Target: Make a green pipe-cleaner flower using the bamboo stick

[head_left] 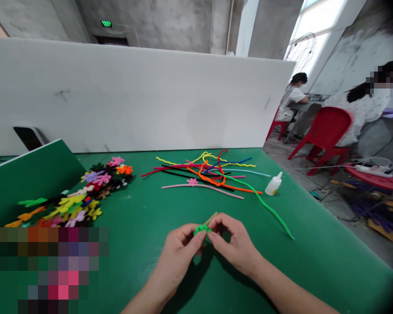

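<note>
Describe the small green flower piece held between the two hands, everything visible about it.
The green flower piece is a small, bright green cut-out with rounded petals, seemingly felt. It is pinched between the fingertips of the left hand and the right hand, held just above the green table. A tan, stick-like piece juts up behind it toward the right; whether it passes through the flower cannot be told. Fingers hide its lower part.

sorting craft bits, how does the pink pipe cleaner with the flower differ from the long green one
The pink pipe cleaner lies nearly straight; the green pipe cleaner curves in a long bend. The pink one carries a pink felt flower; the green one is bare. Both lie loose on the green table, untouched by either hand.
</note>
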A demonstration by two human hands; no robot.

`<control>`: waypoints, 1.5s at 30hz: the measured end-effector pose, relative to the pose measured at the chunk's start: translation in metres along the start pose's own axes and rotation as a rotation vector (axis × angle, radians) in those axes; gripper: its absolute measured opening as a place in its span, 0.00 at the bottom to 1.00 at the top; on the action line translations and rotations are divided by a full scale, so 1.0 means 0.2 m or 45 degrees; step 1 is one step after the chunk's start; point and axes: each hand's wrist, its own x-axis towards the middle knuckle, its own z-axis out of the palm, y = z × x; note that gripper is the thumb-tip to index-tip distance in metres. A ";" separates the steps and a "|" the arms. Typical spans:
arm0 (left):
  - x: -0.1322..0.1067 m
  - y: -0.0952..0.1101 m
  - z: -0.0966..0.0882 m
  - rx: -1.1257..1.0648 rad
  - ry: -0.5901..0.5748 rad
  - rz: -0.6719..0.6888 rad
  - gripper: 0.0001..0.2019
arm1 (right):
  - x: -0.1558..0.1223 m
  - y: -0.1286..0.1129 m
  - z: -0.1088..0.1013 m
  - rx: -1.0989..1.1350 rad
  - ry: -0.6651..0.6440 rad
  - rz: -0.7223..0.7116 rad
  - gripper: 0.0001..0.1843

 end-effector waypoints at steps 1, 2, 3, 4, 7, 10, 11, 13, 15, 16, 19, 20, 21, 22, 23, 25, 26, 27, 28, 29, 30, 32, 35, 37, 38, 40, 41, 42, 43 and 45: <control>0.00 0.00 0.00 0.002 0.008 0.002 0.11 | 0.00 0.00 0.00 0.006 0.006 0.017 0.02; 0.00 0.00 0.00 0.000 0.013 0.004 0.11 | 0.00 0.00 0.00 0.014 0.012 0.032 0.02; 0.00 0.01 0.00 -0.003 0.013 0.008 0.10 | 0.00 -0.01 0.00 0.022 0.016 0.044 0.02; 0.00 0.01 0.00 -0.009 0.012 0.012 0.10 | 0.00 -0.01 0.00 0.030 0.017 0.051 0.02; 0.00 0.00 0.00 -0.023 0.008 0.014 0.11 | 0.01 -0.02 0.00 0.046 0.016 0.056 0.03; 0.00 0.00 0.00 -0.028 0.011 -0.002 0.10 | 0.01 -0.02 0.00 0.052 0.021 0.064 0.04; 0.00 -0.01 0.00 -0.033 0.012 -0.004 0.10 | 0.01 -0.02 0.00 0.054 0.020 0.068 0.04; 0.00 -0.01 0.00 -0.049 0.016 -0.001 0.09 | 0.01 -0.02 0.00 0.063 0.020 0.070 0.04; 0.00 -0.02 0.00 -0.063 0.018 0.002 0.08 | 0.01 -0.02 0.00 0.077 0.022 0.068 0.04; 0.00 -0.02 0.00 -0.068 0.017 0.000 0.08 | 0.01 -0.02 0.01 0.084 0.024 0.066 0.04; 0.00 -0.03 0.00 -0.080 0.012 -0.007 0.08 | 0.01 -0.02 0.01 0.109 0.027 0.074 0.03; 0.00 -0.04 0.00 -0.086 0.011 -0.009 0.08 | 0.01 -0.02 0.01 0.118 0.028 0.080 0.03; 0.00 -0.04 0.00 -0.093 0.012 -0.011 0.08 | 0.01 -0.02 0.01 0.127 0.029 0.086 0.03; 0.00 -0.04 -0.01 -0.103 0.013 -0.014 0.08 | 0.01 -0.02 0.01 0.135 0.033 0.090 0.03; 0.00 -0.04 -0.01 -0.118 0.014 -0.018 0.08 | 0.01 -0.02 0.01 0.143 0.035 0.090 0.03; 0.01 -0.04 -0.01 -0.159 0.010 -0.027 0.08 | 0.01 -0.01 0.01 0.165 0.035 0.092 0.03; 0.01 -0.04 0.00 -0.184 0.006 -0.032 0.08 | 0.00 0.00 0.01 0.186 0.034 0.098 0.03; 0.00 -0.04 0.00 -0.212 -0.002 -0.042 0.08 | 0.00 0.00 0.01 0.215 0.030 0.107 0.03; 0.00 -0.03 0.00 -0.247 -0.014 -0.056 0.08 | 0.00 0.01 0.01 0.250 0.025 0.121 0.04; 0.00 -0.03 0.00 -0.288 -0.031 -0.074 0.07 | 0.00 0.01 0.01 0.290 0.023 0.141 0.04; 0.00 -0.03 0.01 -0.335 -0.051 -0.098 0.07 | 0.01 0.01 0.01 0.333 0.027 0.163 0.05; 0.00 -0.02 0.01 -0.435 -0.094 -0.150 0.06 | 0.01 0.01 0.01 0.417 0.040 0.213 0.08; 0.00 -0.02 0.01 -0.556 -0.134 -0.202 0.07 | 0.02 0.01 0.00 0.513 0.054 0.268 0.11; 0.00 -0.02 0.00 -0.604 -0.136 -0.201 0.07 | 0.02 0.00 -0.01 0.538 0.061 0.280 0.12; 0.00 -0.03 0.00 -0.614 -0.130 -0.196 0.08 | 0.02 0.00 -0.01 0.538 0.066 0.279 0.13; 0.00 -0.03 0.00 -0.612 -0.111 -0.189 0.08 | 0.02 0.00 -0.01 0.522 0.059 0.262 0.12; 0.01 -0.03 0.00 -0.604 -0.102 -0.191 0.08 | 0.02 0.01 -0.01 0.514 0.046 0.247 0.12; 0.01 -0.03 0.00 -0.592 -0.093 -0.192 0.07 | 0.02 0.01 -0.01 0.504 0.029 0.227 0.11; 0.01 -0.03 0.00 -0.576 -0.084 -0.190 0.06 | 0.01 0.01 -0.01 0.492 0.010 0.208 0.11; 0.01 -0.02 0.00 -0.538 -0.061 -0.170 0.05 | 0.01 0.01 -0.02 0.455 -0.022 0.173 0.09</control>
